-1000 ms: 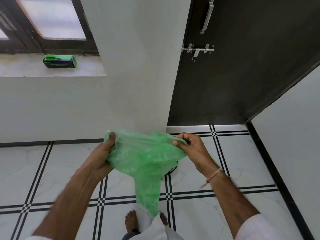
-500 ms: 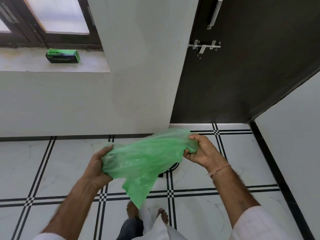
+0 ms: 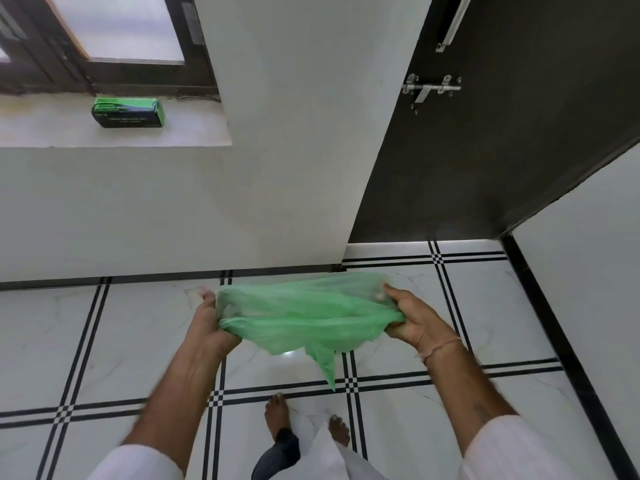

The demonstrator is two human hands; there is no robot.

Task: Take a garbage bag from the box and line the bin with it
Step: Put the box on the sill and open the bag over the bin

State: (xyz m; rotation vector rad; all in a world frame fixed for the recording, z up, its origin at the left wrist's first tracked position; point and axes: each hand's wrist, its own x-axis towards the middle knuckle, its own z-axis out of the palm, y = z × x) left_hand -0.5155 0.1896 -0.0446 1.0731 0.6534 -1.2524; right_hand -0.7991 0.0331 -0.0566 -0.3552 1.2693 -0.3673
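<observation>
Garbage bag (image 3: 304,317) now stretched wide & flat btwn left hand (image 3: 207,327) & right hand (image 3: 414,318); hands further apart, bag tail shorter.

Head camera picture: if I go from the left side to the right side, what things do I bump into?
green box on the sill → left hand → green bag → right hand → door latch

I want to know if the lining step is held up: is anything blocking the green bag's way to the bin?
Cannot tell: no bin shows in this view. The green bag hangs stretched between left hand and right hand over bare floor.
</observation>
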